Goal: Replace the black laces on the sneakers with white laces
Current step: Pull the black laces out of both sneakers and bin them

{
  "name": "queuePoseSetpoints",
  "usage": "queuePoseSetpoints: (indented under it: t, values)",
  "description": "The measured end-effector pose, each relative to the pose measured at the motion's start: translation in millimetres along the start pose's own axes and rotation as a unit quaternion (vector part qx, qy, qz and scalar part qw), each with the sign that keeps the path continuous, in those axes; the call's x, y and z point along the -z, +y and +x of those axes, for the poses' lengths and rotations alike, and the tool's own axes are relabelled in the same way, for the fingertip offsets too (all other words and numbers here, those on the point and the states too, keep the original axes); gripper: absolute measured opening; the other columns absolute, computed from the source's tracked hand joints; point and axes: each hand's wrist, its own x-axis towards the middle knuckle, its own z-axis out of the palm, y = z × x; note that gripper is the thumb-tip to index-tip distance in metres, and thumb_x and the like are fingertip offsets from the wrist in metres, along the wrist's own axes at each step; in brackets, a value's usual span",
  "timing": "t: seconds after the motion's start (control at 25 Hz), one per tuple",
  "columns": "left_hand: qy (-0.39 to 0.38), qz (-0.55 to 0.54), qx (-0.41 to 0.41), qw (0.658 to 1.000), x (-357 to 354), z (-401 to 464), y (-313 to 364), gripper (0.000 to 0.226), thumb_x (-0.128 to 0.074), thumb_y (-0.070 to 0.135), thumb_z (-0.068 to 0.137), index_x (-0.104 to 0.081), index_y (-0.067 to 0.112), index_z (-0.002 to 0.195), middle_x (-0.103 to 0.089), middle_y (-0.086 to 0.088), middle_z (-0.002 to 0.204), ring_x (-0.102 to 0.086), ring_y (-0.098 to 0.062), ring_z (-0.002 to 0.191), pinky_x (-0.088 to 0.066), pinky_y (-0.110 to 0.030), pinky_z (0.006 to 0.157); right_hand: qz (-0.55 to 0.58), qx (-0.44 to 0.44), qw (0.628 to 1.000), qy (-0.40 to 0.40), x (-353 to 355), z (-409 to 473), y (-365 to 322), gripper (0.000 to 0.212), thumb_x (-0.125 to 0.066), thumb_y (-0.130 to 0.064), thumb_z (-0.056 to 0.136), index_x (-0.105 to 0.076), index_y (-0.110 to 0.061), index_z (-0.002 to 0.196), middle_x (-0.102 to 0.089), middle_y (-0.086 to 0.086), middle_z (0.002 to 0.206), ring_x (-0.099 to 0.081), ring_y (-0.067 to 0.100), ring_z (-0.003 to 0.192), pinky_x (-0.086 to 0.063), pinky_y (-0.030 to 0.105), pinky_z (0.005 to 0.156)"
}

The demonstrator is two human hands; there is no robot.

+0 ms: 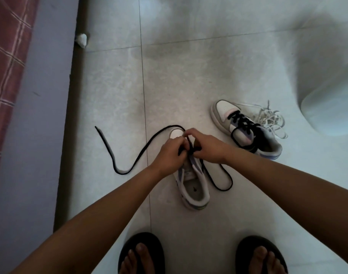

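A white sneaker [195,186] stands on the tiled floor with its toe pointing away from me. Both my hands sit over its eyelets. My left hand [170,153] and my right hand [205,146] each pinch the black lace [117,167] at the shoe's front. One loose end of that lace snakes across the floor to the left, and another loop lies to the right of the shoe. A second sneaker [246,128], laced in black, lies to the right. A tangle of white laces [272,120] rests beside it.
A bed with a red checked cover [5,62] and a pale side panel runs along the left. A crumpled white scrap [81,39] lies by the bed's base. A pale rounded object [331,107] stands at the right. My feet in black sandals [141,254] are at the bottom.
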Motion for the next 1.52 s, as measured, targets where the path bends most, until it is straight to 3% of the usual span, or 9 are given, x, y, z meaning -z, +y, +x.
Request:
queuePoseSetpoints:
  t: [0.24, 0.44, 0.6, 0.72, 0.96, 1.04, 1.16, 1.36, 1.52]
  values:
    - [0.022, -0.042, 0.062, 0.997, 3.1, -8.1, -5.2, 0.015, -0.053, 0.0, 0.086, -0.053, 0.013, 0.094, -0.054, 0.008, 0.086, -0.05, -0.002, 0.077, -0.039, -0.011, 0.064, -0.314, 0.004, 0.948, 0.055, 14.9, -18.1, -0.2, 0.031, -0.047, -0.037, 0.091, -0.063, -0.015, 0.107, -0.053, 0.007, 0.115, -0.045, 0.027, 0.11, -0.036, 0.035, 0.087]
    - [-0.019, 0.071, 0.107, 0.992, 7.8, -3.0, -22.4, 0.03, -0.06, 0.015, 0.089, -0.049, 0.01, 0.116, -0.046, -0.006, 0.117, -0.051, -0.018, 0.102, -0.045, -0.029, 0.086, -0.106, 0.052, 0.993, 0.022, 58.6, -76.9, -0.6, 0.016, -0.067, -0.028, 0.084, -0.068, -0.013, 0.079, -0.058, -0.001, 0.104, -0.051, 0.015, 0.103, -0.034, 0.02, 0.087]
    - [-0.025, 0.145, 0.046, 0.988, 9.0, 1.7, -18.8, 0.035, -0.061, 0.013, 0.087, -0.053, 0.01, 0.122, -0.048, -0.01, 0.123, -0.05, -0.025, 0.11, -0.045, -0.039, 0.09, 0.03, 0.041, 0.989, 0.137, 116.6, -117.1, -7.3, 0.004, -0.07, -0.02, 0.08, -0.07, -0.022, 0.077, -0.066, -0.013, 0.094, -0.059, -0.001, 0.08, -0.037, 0.002, 0.072]
    - [-0.073, 0.205, -0.076, 0.973, 12.5, 5.0, -15.0, 0.044, -0.057, 0.007, 0.086, -0.055, 0.013, 0.13, -0.05, -0.007, 0.135, -0.043, -0.024, 0.125, -0.038, -0.037, 0.099, 0.091, 0.037, 0.976, 0.195, 147.3, -128.4, -9.8, 0.021, -0.069, -0.046, 0.075, -0.072, -0.026, 0.075, -0.069, 0.0, 0.081, -0.057, 0.013, 0.069, -0.041, 0.025, 0.069]
    - [-0.064, 0.342, -0.047, 0.936, 13.3, -6.5, -28.0, 0.045, -0.043, 0.024, 0.096, -0.038, 0.028, 0.141, -0.041, 0.002, 0.143, -0.043, -0.021, 0.123, -0.039, -0.034, 0.089, -0.008, -0.099, 0.974, 0.203, 181.8, -131.2, 0.0, 0.063, -0.062, -0.07, 0.063, -0.055, -0.008, 0.057, -0.053, 0.006, 0.045, -0.063, 0.014, 0.051, -0.05, 0.034, 0.06]
    - [-0.053, 0.378, -0.016, 0.924, 10.5, -13.8, -30.2, 0.051, -0.042, 0.021, 0.095, -0.031, 0.029, 0.144, -0.041, 0.0, 0.142, -0.045, -0.024, 0.12, -0.035, -0.034, 0.089, -0.162, -0.164, 0.946, 0.23, 187.6, -123.7, 10.6, 0.047, -0.061, -0.061, 0.074, -0.056, -0.017, 0.057, -0.059, 0.005, 0.059, -0.063, 0.024, 0.064, -0.044, 0.035, 0.063]
    - [-0.032, 0.413, 0.039, 0.91, 1.8, -33.4, -29.6, 0.058, -0.044, 0.016, 0.091, -0.025, 0.023, 0.146, -0.047, -0.006, 0.128, -0.048, -0.026, 0.11, -0.034, -0.034, 0.086, -0.234, -0.115, 0.913, 0.313, 159.8, -105.1, 4.2, 0.02, -0.063, -0.037, 0.082, -0.065, -0.019, 0.092, -0.057, 0.017, 0.099, -0.053, 0.038, 0.098, -0.042, 0.043, 0.086]
    - [0.052, 0.266, 0.087, 0.959, 8.3, -36.6, -27.6, 0.023, -0.045, 0.022, 0.096, -0.063, 0.009, 0.102, -0.056, -0.01, 0.104, -0.055, -0.025, 0.094, -0.041, -0.033, 0.076, -0.125, -0.025, 0.991, 0.044, 47.4, -72.4, -16.2, 0.032, -0.062, -0.032, 0.087, -0.058, -0.018, 0.116, -0.056, 0.007, 0.116, -0.055, 0.024, 0.103, -0.044, 0.033, 0.088]
    - [0.045, 0.165, 0.167, 0.971, 13.6, -17.7, -21.5, 0.028, -0.062, 0.025, 0.087, -0.062, 0.007, 0.066, -0.062, -0.013, 0.085, -0.06, -0.028, 0.082, -0.042, -0.03, 0.066, -0.247, -0.042, 0.967, -0.034, -20.8, -46.3, -15.7, 0.041, -0.051, -0.04, 0.092, -0.042, -0.016, 0.124, -0.051, 0.008, 0.125, -0.054, 0.028, 0.11, -0.039, 0.032, 0.077]
